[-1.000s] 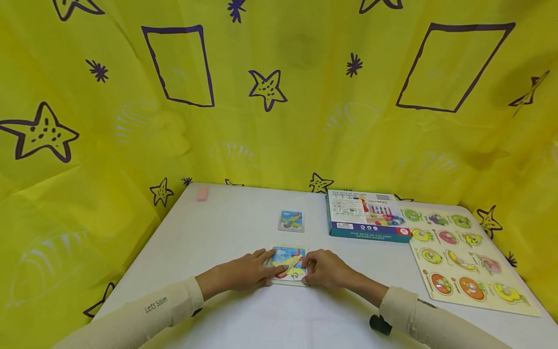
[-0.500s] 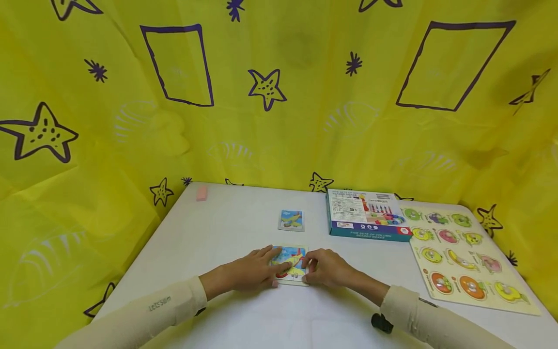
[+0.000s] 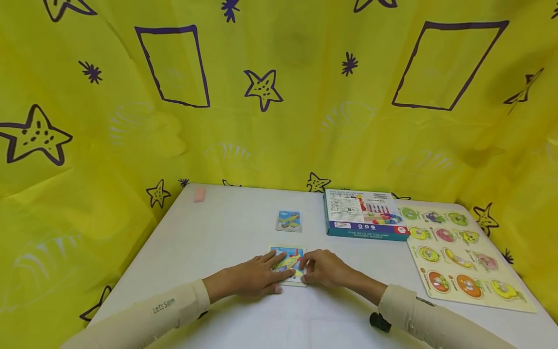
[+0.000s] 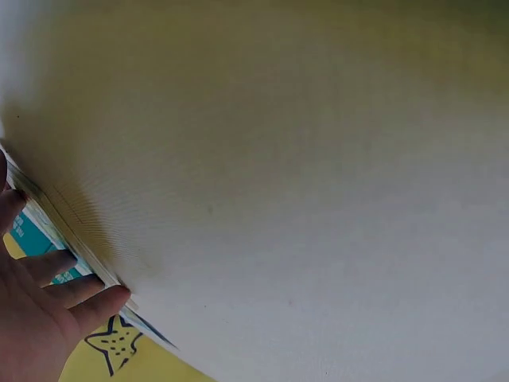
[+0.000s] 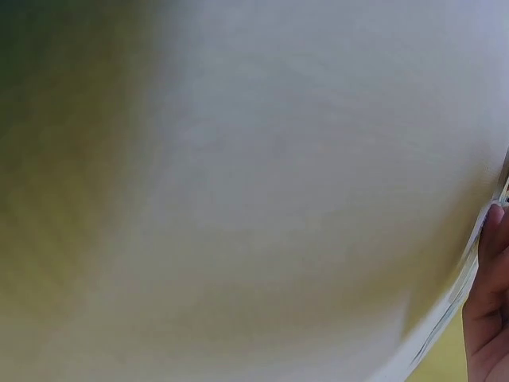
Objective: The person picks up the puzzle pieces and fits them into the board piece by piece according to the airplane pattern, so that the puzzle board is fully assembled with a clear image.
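Note:
A small square jigsaw puzzle [image 3: 291,262] with a yellow and red airplane on blue sky lies flat on the white table in the head view. My left hand [image 3: 258,277] rests spread over its left part, fingers straight, covering some of the picture. At the right edge, my right hand [image 3: 324,269] holds the puzzle with curled fingers, thumb near the lower corner. In the left wrist view, the left fingers [image 4: 94,306] lie along the puzzle's edge. The right wrist view catches only part of the right hand [image 5: 489,310] at its border.
Beyond the puzzle lies a small airplane picture card [image 3: 288,221]. A boxed toy set [image 3: 365,215] stands at the back right, beside a wooden fruit puzzle board [image 3: 466,264]. One pink block [image 3: 199,195] sits at the far left corner. Yellow patterned cloth [image 3: 301,131] hangs behind the table.
My left hand has slid right, farther over the puzzle, and spread its fingers across it. My right hand stays at the right edge. The head view has shifted slightly.

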The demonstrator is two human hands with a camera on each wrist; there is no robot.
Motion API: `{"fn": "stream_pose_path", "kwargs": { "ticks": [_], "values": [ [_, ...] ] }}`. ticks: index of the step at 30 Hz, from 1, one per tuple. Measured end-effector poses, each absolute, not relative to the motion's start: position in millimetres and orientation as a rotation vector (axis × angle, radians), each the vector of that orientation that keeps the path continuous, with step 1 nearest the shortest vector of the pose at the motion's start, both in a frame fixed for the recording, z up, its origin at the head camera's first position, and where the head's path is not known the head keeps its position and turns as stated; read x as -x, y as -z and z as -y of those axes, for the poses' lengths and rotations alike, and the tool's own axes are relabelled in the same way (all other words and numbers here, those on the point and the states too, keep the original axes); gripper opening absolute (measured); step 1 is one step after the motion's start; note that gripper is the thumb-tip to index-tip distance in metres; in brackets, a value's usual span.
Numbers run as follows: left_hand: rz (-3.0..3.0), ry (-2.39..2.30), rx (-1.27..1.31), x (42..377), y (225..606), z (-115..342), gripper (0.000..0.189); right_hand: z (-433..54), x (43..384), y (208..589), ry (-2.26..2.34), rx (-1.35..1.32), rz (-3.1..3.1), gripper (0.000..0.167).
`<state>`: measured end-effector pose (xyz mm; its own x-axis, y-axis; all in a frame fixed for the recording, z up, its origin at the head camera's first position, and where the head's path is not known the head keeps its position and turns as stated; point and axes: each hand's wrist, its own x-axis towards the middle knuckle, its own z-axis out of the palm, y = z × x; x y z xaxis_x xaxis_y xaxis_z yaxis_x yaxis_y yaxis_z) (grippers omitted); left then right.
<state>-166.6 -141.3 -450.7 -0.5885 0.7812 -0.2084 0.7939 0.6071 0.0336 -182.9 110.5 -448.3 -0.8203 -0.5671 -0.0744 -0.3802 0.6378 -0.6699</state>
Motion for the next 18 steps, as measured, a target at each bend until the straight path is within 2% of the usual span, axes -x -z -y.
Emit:
{"fn": "stream_pose_path", "kwargs": {
  "ticks": [10, 18],
  "values": [
    [-2.630, 0.033, -1.307, 167.5, 453.1, 144.0, 0.053, -109.5, 181.8, 448.2, 0.949, 0.777, -2.575, 0.012],
    [-2.656, -0.125, -1.255, 172.3, 447.4, 150.0, 0.055, -128.4, 187.9, 441.3, 0.985, 0.854, -2.558, 0.033]
  ]
}}
